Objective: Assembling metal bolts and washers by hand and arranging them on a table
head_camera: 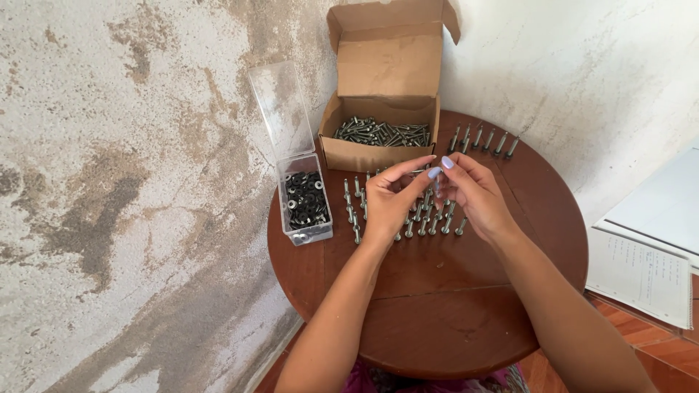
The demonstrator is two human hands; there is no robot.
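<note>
My left hand [389, 200] and my right hand [473, 193] meet over the middle of the round, dark reddish-brown wooden table [437, 320], fingertips nearly touching at about twelve o'clock from my wrists. The fingers of my left hand are pinched on a thin grey metal screw [419, 172], held roughly level between thumb and forefinger; the fingers of my right hand are curled close against its tip, and I cannot tell whether they grip it or hold something small of their own. Right beneath my hands stand rows of upright grey metal screws [429, 224], resting on their heads, spreading from nine o'clock to three o'clock under my palms. Another short row of standing screws [484, 140] lines the table's edge at about one o'clock, well apart from my hands. At twelve o'clock sits an open brown cardboard box [378, 149] with its lid flapped back against the wall, a loose heap of screws [382, 132] lying inside it. At ten o'clock, just beside the cardboard box, is a small clear plastic case [306, 198] with its lid standing open, holding dark round washers [306, 198]. Off the table at three o'clock lies an open white notebook [641, 273] on the tiled floor [655, 342].
</note>
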